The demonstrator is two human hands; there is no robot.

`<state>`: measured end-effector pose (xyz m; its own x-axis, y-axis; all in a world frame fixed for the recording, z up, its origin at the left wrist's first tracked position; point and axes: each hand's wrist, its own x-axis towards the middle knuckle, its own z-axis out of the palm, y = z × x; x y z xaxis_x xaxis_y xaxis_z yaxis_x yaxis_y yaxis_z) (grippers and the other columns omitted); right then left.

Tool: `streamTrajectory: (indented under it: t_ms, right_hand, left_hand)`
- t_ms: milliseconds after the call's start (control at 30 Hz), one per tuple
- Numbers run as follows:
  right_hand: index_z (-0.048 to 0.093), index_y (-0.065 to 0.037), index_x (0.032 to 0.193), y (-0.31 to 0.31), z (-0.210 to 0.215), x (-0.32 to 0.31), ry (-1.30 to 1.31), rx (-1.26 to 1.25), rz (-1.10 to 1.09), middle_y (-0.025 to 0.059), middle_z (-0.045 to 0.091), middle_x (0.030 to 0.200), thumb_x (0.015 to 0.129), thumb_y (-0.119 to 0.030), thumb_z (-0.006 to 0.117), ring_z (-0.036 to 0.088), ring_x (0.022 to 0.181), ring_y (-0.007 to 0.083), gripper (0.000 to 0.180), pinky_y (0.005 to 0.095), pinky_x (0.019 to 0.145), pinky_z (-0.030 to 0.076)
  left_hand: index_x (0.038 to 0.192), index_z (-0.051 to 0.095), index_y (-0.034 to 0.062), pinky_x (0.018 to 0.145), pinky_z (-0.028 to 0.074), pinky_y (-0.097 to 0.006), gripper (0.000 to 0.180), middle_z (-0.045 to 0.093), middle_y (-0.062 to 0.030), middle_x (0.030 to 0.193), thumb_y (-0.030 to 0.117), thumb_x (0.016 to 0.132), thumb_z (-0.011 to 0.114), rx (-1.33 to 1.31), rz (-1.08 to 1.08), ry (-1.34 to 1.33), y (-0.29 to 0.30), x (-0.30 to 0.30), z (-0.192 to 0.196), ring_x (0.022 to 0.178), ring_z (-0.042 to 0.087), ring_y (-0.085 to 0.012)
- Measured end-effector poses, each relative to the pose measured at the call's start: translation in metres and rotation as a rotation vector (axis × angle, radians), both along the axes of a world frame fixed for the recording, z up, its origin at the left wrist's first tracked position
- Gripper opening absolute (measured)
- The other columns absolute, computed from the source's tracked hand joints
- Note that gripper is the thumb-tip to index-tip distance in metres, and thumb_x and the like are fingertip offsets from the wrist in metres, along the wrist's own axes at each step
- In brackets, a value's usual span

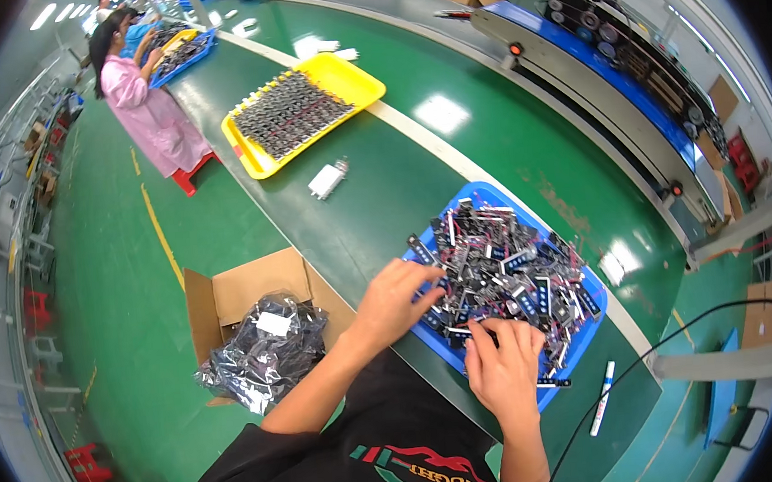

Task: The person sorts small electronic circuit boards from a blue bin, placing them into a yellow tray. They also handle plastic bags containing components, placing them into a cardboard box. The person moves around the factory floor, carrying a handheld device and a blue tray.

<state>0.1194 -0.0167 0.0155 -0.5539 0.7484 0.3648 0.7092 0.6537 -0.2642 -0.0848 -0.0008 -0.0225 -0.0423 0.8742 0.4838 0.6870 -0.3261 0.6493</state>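
A blue tray [596, 288] on the green-topped table holds a tangled heap of small black strip-like parts [519, 262] with thin wires, some showing rows of pale dots. My left hand [396, 305] is at the tray's left side, its fingers and thumb curled round a small dark part at the heap's edge. Close by, my right hand [504, 363] reaches over the near rim. Its thumb and fingers are bent together at the heap, and whatever lies between the fingertips is hidden.
A yellow tray [365, 84] with rows of parts stands farther up the table, near a white object [328, 180]. To the left, a cardboard box [258, 283] contains black plastic bags. A marker [602, 399] and a black cable lie at right. A person in pink [144, 106] works beyond.
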Motion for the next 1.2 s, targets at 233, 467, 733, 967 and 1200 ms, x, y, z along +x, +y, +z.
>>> streamTrajectory:
  t_ms: [233, 467, 733, 967, 1200]
  right_hand:
    - [0.068, -0.007, 0.101, -0.01, -0.007, -0.003, 0.059, 0.021, -0.055, 0.0071, 0.058, 0.101, 0.078, -0.01, 0.068, 0.049, 0.097, 0.0283, 0.024, 0.0427, 0.086, 0.035]
    - [0.069, -0.009, 0.099, -0.027, -0.004, 0.005, 0.043, 0.047, -0.104, 0.0037, 0.059, 0.1, 0.074, -0.011, 0.069, 0.05, 0.093, 0.025, 0.026, 0.0419, 0.084, 0.035]
    - [0.07, -0.011, 0.095, -0.051, -0.007, 0.034, 0.101, 0.037, -0.25, -0.0005, 0.06, 0.094, 0.069, -0.009, 0.071, 0.051, 0.091, 0.0234, 0.026, 0.0397, 0.082, 0.036]
    - [0.07, -0.011, 0.096, -0.057, -0.012, 0.061, 0.17, 0.017, -0.365, -0.0008, 0.06, 0.091, 0.069, -0.007, 0.072, 0.051, 0.089, 0.0231, 0.027, 0.0395, 0.081, 0.035]
    - [0.07, -0.008, 0.09, -0.056, -0.011, 0.061, 0.18, 0.011, -0.424, 0.0036, 0.061, 0.084, 0.073, -0.006, 0.069, 0.054, 0.086, 0.0258, 0.018, 0.0414, 0.081, 0.039]
  left_hand:
    - [0.092, 0.07, 0.0101, 0.069, 0.05, -0.035, 0.021, 0.059, -0.008, 0.089, 0.015, 0.074, 0.078, 0.059, 0.034, -0.061, 0.001, -0.025, 0.003, 0.082, 0.059, -0.0251]
    - [0.109, 0.06, 0.0072, 0.087, 0.045, -0.042, 0.039, 0.058, -0.0134, 0.101, 0.01, 0.073, 0.073, 0.22, 0.58, 0.482, 0.089, -0.19, 0.025, 0.099, 0.054, -0.0323]
    - [0.086, 0.068, 0.0042, 0.081, 0.046, -0.042, 0.034, 0.065, -0.0118, 0.081, 0.034, 0.074, 0.077, -0.347, 0.217, 0.704, 0.148, -0.282, 0.021, 0.089, 0.055, -0.0314]
    - [0.076, 0.063, 0.0009, 0.069, 0.049, -0.032, 0.024, 0.065, -0.0079, 0.079, 0.024, 0.078, 0.071, -0.51, 0.247, 0.33, 0.17, -0.302, 0.04, 0.074, 0.061, -0.0147]
    - [0.102, 0.062, -0.0004, 0.062, 0.049, -0.028, 0.03, 0.067, -0.0038, 0.088, 0.018, 0.081, 0.072, -0.652, 0.292, -0.27, 0.179, -0.316, 0.072, 0.074, 0.063, -0.0136]
